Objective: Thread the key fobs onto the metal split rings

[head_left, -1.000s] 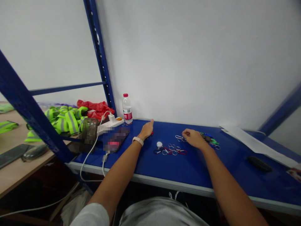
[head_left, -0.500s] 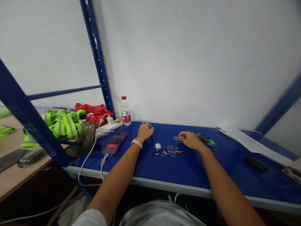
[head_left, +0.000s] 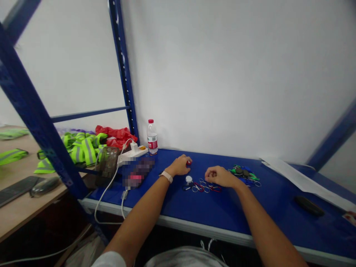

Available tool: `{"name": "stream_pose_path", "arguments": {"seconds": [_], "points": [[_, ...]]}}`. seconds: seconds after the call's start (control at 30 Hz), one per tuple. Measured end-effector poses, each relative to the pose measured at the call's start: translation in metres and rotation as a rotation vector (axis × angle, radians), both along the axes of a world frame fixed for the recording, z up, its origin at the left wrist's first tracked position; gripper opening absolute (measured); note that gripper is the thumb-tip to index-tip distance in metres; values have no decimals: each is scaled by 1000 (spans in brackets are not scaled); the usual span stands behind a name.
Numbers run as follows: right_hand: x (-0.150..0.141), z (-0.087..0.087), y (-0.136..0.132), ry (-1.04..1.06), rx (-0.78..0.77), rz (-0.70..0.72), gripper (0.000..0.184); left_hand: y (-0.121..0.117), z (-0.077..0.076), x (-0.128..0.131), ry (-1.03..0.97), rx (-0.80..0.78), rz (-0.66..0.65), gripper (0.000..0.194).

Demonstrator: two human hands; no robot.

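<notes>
Now, your left hand (head_left: 179, 165) curled narrow just beside a small red piece (head_left: 189, 162), your right hand (head_left: 219, 177) curled narrow near the metal rings (head_left: 202, 188), nothing visible in either, above the blue desk (head_left: 267, 211).

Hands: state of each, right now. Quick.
Left hand: curled closed beside a small red item; cannot tell if it holds anything.
Right hand: loosely closed, nothing visible in it.
</notes>
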State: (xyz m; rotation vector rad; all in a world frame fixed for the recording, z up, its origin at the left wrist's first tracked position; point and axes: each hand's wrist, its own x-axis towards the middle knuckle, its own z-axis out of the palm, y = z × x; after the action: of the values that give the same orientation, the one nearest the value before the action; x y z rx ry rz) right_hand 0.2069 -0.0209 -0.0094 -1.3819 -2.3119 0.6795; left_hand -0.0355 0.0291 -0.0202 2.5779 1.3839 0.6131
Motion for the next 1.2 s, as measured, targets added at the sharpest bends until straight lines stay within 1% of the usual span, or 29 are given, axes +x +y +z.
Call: {"name": "stream_pose_path", "arguments": {"seconds": [0.07,0.2,0.33,0.47,0.53,0.6,0.7,0.77,0.9,0.93,1.0,1.07,1.1,1.2], "points": [[-4,0,-1,0,-30,18,20,-3,2,-1,21,10,27,42],[-7,-1,-3,-7,-38,7,17,-7,6,-3,84,6,133,46],[-7,-1,-3,-7,-43,1,13,-10,6,-2,118,7,168,50],[-8,-2,-2,-10,-28,-17,12,-13,3,2,112,61,215,56],[-8,-4,-2,-18,-26,-30,11,-14,2,3,130,73,194,51],[-8,-6,-1,-18,-27,-33,10,-14,2,4,139,79,135,44],[-7,-7,0,-13,-25,-25,13,-15,3,6,100,81,43,37],[-7,-6,-1,-15,-16,-23,14,-16,3,8,59,92,27,39],[-5,-5,-1,-16,9,-25,15,-17,2,13,45,97,75,51],[-5,-5,-1,-17,17,-28,15,-17,2,14,51,89,84,51],[-4,-5,0,-23,27,-38,13,-16,1,14,56,69,83,43],[-4,-4,0,-32,23,-47,11,-15,0,13,54,50,51,35],[-5,-4,-1,-38,17,-49,11,-14,-1,13,51,45,29,35],[-6,-2,-3,-62,11,-47,11,-14,-2,12,38,47,-15,50]]}}
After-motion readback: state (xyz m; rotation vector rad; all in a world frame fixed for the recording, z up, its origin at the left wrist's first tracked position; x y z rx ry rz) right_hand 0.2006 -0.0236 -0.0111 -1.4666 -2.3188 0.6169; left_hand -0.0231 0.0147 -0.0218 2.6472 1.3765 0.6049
